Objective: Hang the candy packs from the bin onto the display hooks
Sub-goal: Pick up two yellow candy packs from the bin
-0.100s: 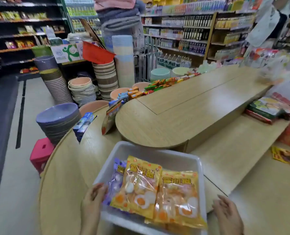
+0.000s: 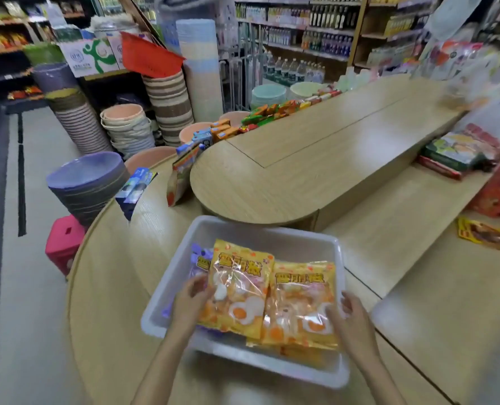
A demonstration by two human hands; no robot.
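A white plastic bin [image 2: 254, 232] sits on the lower wooden counter in front of me. Inside lie yellow candy packs printed with fried eggs: one on the left [image 2: 237, 290], one on the right [image 2: 301, 302], and a purple pack [image 2: 197, 255] partly hidden beneath them. My left hand [image 2: 188, 302] is inside the bin, fingers on the left edge of the left yellow pack. On the right edge of the right yellow pack rest the fingers of my right hand [image 2: 349, 320]. Neither pack is lifted. No display hooks are visible.
A raised wooden counter [image 2: 315, 159] lies beyond the bin, lined with small snack boxes [image 2: 222, 130]. Hanging candy packs [image 2: 180, 176] stand at its left end. Stacked basins [image 2: 85, 185], baskets and a pink stool [image 2: 63, 244] fill the aisle left. Packaged goods [image 2: 459, 153] crowd the right.
Both hands have moved forward into the bin, from its near rim onto the outer edges of the two yellow packs. The view has tilted slightly.
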